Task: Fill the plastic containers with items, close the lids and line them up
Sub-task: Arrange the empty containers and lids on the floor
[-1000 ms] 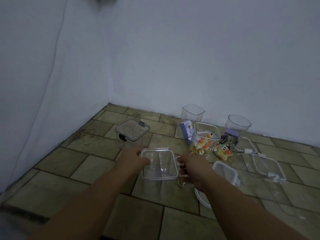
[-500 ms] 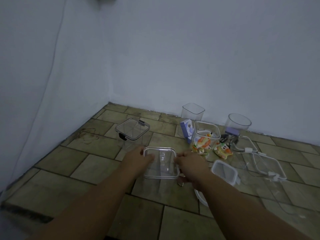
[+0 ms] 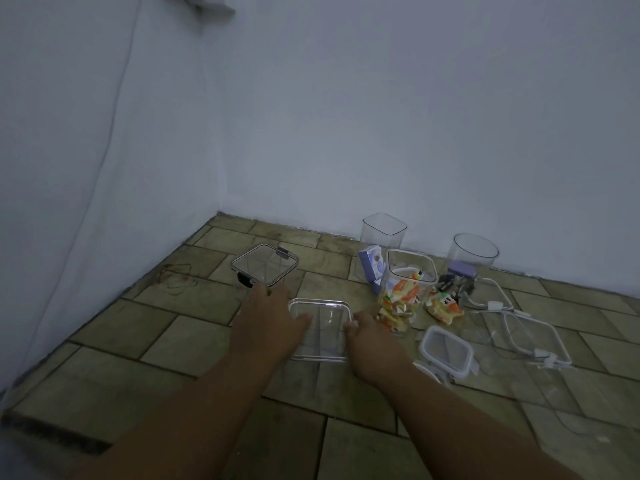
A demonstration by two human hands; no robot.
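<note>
A clear square container with a white-rimmed lid (image 3: 323, 329) stands on the tiled floor between my hands. My left hand (image 3: 266, 317) grips its left side, thumb lying over the lid. My right hand (image 3: 372, 341) holds the right edge with curled fingers. Behind it to the left stands a dark-rimmed lidded container (image 3: 265, 268). An open tall container (image 3: 405, 289) holds orange and yellow packets. Two more open containers, one square (image 3: 384, 230) and one round (image 3: 474, 252), stand by the wall.
A small white-rimmed container (image 3: 446, 351) sits right of my right hand, with loose white lid frames (image 3: 535, 337) beyond it. Snack packets (image 3: 445, 304), a blue-white box (image 3: 372, 270) and small dark items lie among the containers. Walls meet in a corner at the left.
Both hands have moved the white-rimmed container slightly away from me, towards the dark-rimmed one. The view has shifted a little downward.
</note>
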